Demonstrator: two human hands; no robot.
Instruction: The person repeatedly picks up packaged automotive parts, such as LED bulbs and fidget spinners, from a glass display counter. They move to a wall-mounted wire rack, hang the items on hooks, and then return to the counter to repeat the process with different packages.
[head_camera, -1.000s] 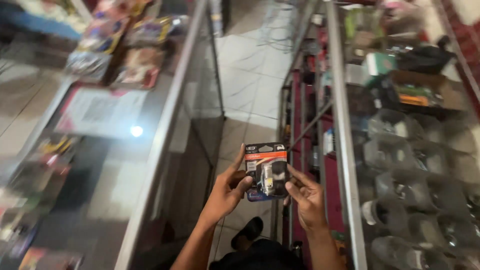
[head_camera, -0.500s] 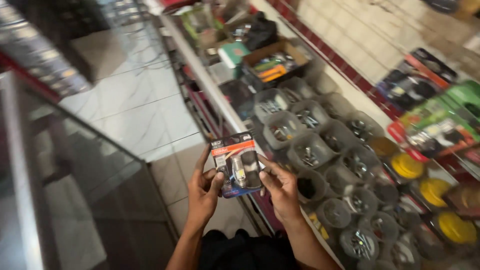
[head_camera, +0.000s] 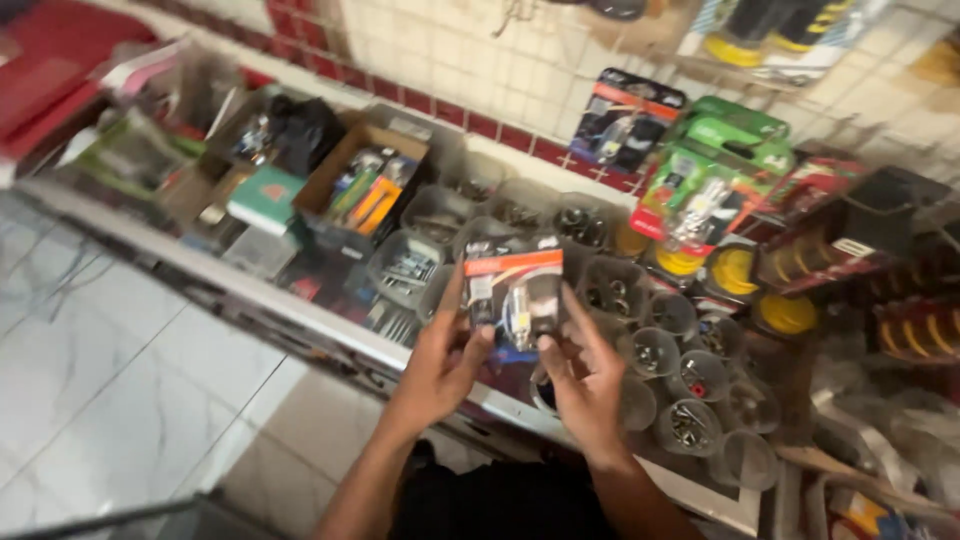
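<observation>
Both of my hands hold up one small blister pack (head_camera: 513, 292) with an orange top band and a clear bubble showing a bulb inside. My left hand (head_camera: 443, 357) grips its left edge, thumb on the front. My right hand (head_camera: 583, 373) pinches its lower right corner. The pack hovers above a glass counter (head_camera: 300, 310) crowded with clear plastic cups (head_camera: 690, 420) of small metal parts.
A cardboard box (head_camera: 362, 190) of packaged items and a green box (head_camera: 268, 200) sit at the counter's left. Hanging blister packs (head_camera: 705, 190) and yellow reels (head_camera: 735, 272) line the tiled wall at right. White floor tiles (head_camera: 110, 390) lie to the left below.
The view has swung from the aisle between glass cabinets toward the counter of cups and the wall display. My hands still hold the same pack, now above the cups.
</observation>
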